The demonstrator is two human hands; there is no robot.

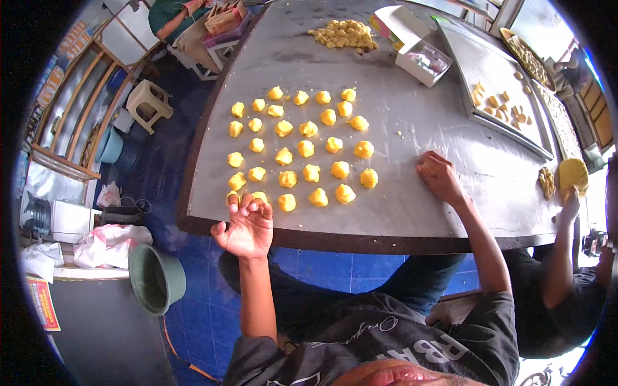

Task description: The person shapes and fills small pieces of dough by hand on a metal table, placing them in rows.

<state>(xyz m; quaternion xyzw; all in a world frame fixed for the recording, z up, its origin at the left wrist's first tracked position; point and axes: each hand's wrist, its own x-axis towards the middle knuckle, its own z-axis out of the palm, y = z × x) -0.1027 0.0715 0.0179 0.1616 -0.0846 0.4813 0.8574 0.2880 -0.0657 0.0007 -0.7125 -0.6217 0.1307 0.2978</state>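
Observation:
Rows of small yellow dough lumps (305,148) lie on the left part of a grey metal-topped table (399,206). My left hand (248,233) is palm up at the table's front edge, fingers apart and slightly bent, with nothing in the palm. Its fingertips overlap the nearest lumps at the left corner; whether they touch them I cannot tell. To the right of the rows, my right hand (440,175) rests on the tabletop with its fingers curled in. The inside of that hand is hidden.
A dough pile (344,34) and an open white box (421,61) are at the far side. A metal tray (479,106) holds small pieces. At right, a co-worker's hand (569,206) touches flat yellow dough (573,176). A green tub (157,279) and a stool (149,105) stand left.

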